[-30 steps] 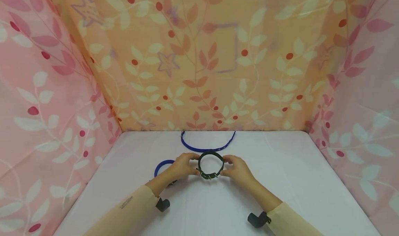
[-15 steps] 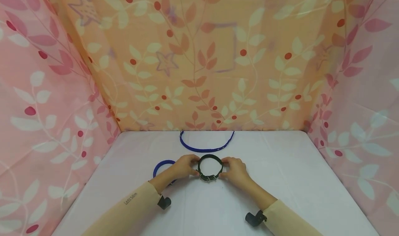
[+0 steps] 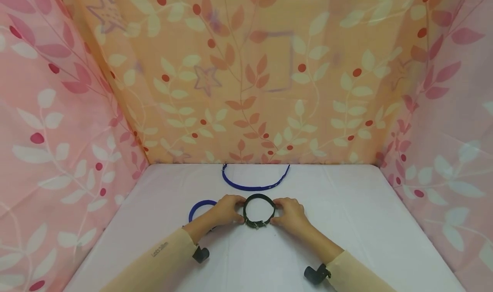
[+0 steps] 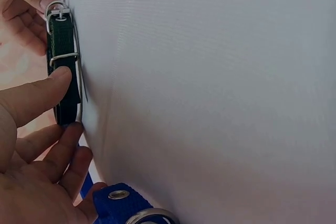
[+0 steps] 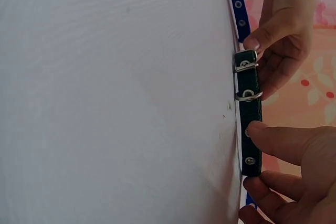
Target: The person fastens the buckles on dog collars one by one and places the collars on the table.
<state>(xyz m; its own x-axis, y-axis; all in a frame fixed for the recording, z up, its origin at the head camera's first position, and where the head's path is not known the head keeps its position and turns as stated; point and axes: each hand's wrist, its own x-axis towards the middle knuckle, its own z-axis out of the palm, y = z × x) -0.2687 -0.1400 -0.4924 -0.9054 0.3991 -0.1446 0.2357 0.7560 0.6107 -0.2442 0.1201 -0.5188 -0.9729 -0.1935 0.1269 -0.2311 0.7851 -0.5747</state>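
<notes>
both my hands pinch the dark green collar (image 3: 259, 210) at lower centre of the frame, left hand (image 3: 227, 209) on its left side, right hand (image 3: 290, 213) on its right, over the white table (image 3: 358, 223); blue collars (image 3: 255, 181) lie behind.

I face a white table (image 3: 358, 215) enclosed left, right and far by pink-and-orange leaf-patterned fabric walls (image 3: 254, 78).

A makeshift recording booth is shown: a white table (image 3: 366, 223) is enclosed on three sides by hung leaf-patterned fabric (image 3: 250, 78), and small cameras (image 3: 315, 274) are worn at the wrists.
</notes>
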